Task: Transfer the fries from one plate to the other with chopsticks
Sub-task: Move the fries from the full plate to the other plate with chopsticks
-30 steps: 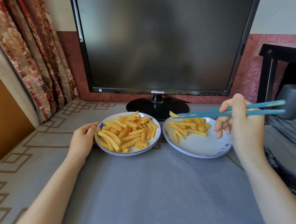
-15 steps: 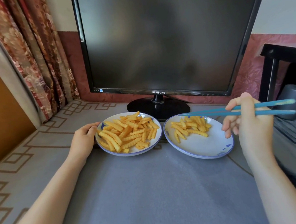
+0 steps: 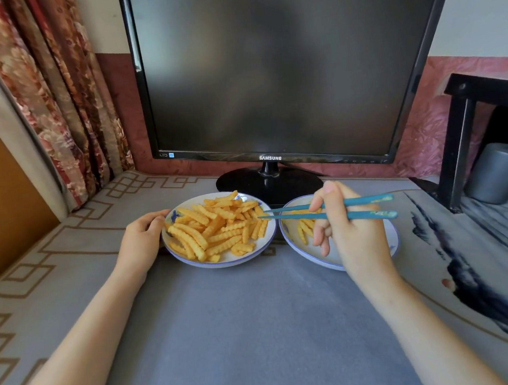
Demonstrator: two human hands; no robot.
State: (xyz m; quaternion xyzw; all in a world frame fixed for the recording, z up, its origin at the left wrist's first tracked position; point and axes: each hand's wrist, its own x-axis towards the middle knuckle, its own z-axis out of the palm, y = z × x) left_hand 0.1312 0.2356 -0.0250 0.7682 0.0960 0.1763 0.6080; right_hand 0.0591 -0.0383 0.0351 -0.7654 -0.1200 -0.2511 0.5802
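Two plates stand side by side near the far edge of the desk (image 3: 244, 333), just in front of the monitor (image 3: 281, 65) stand. The full plate (image 3: 222, 262) carries a big pile of crinkle fries (image 3: 215, 227). The left hand (image 3: 144, 243) grips its left rim with curled fingers. The right hand (image 3: 352, 232) hovers over the second plate (image 3: 330, 261) (only a few fries (image 3: 303, 232) show there) and pinches the blue chopsticks (image 3: 369, 214). Their tips are slightly apart and reach the right side of the pile; I cannot tell if they touch it.
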